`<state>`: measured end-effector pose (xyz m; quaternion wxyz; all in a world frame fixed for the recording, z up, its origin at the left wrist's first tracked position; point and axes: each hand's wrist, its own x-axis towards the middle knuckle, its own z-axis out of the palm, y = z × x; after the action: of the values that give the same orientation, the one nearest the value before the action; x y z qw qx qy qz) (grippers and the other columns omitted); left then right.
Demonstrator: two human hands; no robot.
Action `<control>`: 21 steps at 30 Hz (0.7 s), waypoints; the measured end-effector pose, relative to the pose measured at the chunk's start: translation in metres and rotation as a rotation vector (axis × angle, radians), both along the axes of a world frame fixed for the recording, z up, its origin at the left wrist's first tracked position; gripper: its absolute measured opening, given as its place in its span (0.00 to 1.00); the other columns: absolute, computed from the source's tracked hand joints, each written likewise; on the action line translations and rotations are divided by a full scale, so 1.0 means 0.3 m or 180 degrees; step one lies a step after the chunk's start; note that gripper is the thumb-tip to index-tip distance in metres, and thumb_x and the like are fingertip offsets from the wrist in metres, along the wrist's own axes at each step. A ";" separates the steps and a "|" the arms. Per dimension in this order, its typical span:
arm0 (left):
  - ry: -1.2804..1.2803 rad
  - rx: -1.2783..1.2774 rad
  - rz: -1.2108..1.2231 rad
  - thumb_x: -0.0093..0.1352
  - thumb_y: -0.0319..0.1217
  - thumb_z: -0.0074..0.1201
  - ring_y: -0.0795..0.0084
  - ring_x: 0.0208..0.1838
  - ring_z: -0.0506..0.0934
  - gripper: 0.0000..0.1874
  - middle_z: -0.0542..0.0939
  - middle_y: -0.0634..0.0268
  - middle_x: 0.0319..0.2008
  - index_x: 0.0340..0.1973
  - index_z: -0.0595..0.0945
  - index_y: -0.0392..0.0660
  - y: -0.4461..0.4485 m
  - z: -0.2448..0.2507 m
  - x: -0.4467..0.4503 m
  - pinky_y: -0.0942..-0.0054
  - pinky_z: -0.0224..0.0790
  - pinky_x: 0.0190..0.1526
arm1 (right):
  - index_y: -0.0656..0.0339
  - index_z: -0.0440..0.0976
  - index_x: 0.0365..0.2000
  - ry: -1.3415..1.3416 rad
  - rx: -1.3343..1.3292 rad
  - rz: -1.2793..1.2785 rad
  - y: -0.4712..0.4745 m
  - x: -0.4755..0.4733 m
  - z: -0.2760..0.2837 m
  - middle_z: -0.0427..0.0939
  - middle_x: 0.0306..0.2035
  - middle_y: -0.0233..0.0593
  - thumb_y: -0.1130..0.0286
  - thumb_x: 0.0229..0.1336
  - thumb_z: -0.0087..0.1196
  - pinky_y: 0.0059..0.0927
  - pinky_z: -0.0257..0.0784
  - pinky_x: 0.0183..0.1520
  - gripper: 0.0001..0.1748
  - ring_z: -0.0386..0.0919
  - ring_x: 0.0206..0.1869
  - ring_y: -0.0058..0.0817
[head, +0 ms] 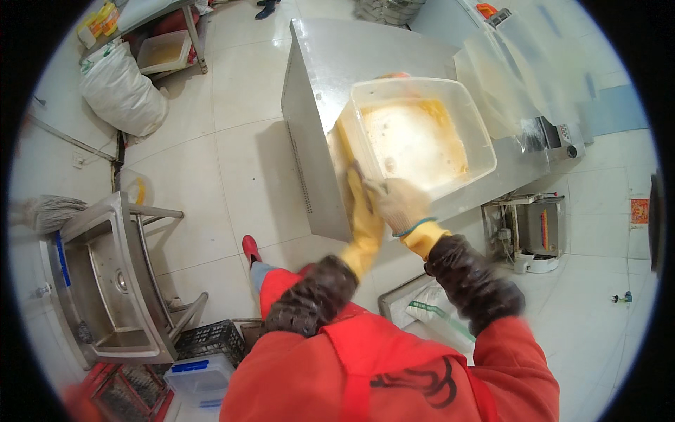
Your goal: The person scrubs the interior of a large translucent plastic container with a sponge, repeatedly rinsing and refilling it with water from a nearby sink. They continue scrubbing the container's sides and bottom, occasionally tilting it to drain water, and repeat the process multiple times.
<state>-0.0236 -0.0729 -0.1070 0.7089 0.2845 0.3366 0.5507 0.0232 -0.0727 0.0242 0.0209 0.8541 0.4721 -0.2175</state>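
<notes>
A large translucent plastic tub (482,132) stands on a stainless-steel table (337,58) and holds yellowish liquid topped with white foam (411,142). My left hand (364,205), in a yellow rubber glove, lies against the tub's near left outer side. Beside it, my right hand (403,203) wears a knitted glove with a blue cuff edge over a yellow one and is closed at the tub's near corner. Its fingers are blurred, and whether they grip the rim or something small cannot be told. Something orange-red shows behind the tub's far side.
Translucent bins (490,84) stand at the table's right, near a dark device (553,134). At left are a steel sink (113,279), a mop (52,211), a white sack (121,89) and a black crate (211,340). Another person's dark boot (265,10) shows at the top.
</notes>
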 end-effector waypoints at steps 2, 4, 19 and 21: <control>0.1144 0.0511 0.0030 0.87 0.51 0.45 0.62 0.65 0.78 0.34 0.74 0.57 0.71 0.80 0.64 0.44 -0.017 -0.024 -0.004 0.67 0.73 0.67 | 0.57 0.89 0.39 -0.0110 -0.0041 -0.0011 -0.007 0.000 0.002 0.87 0.39 0.56 0.38 0.78 0.44 0.52 0.79 0.50 0.35 0.85 0.44 0.57; -0.1086 -0.1013 -0.0678 0.87 0.54 0.42 0.61 0.70 0.75 0.36 0.74 0.55 0.72 0.80 0.65 0.43 0.091 -0.062 0.035 0.66 0.68 0.72 | 0.57 0.88 0.40 -0.0115 -0.0101 -0.0020 -0.015 0.001 -0.001 0.87 0.40 0.55 0.39 0.78 0.45 0.52 0.79 0.50 0.34 0.85 0.44 0.57; 0.1318 0.0216 -0.3793 0.80 0.59 0.55 0.56 0.74 0.75 0.38 0.80 0.49 0.71 0.72 0.80 0.41 0.984 0.031 0.177 0.66 0.60 0.77 | 0.57 0.85 0.35 0.0267 -0.0404 -0.0092 0.030 0.027 0.018 0.83 0.30 0.57 0.44 0.73 0.55 0.54 0.78 0.37 0.26 0.83 0.33 0.57; 0.0753 0.0043 -0.4789 0.81 0.59 0.53 0.56 0.80 0.69 0.40 0.75 0.48 0.76 0.77 0.74 0.42 1.037 0.019 0.220 0.65 0.55 0.80 | 0.54 0.85 0.38 0.0484 -0.0932 -0.0196 0.034 0.038 0.027 0.84 0.30 0.56 0.44 0.72 0.54 0.54 0.79 0.38 0.24 0.84 0.34 0.56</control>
<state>0.0423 0.2381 -0.1013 0.8506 0.4987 0.1223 -0.1131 0.0346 -0.0626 0.0323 0.1026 0.8370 0.4092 -0.3485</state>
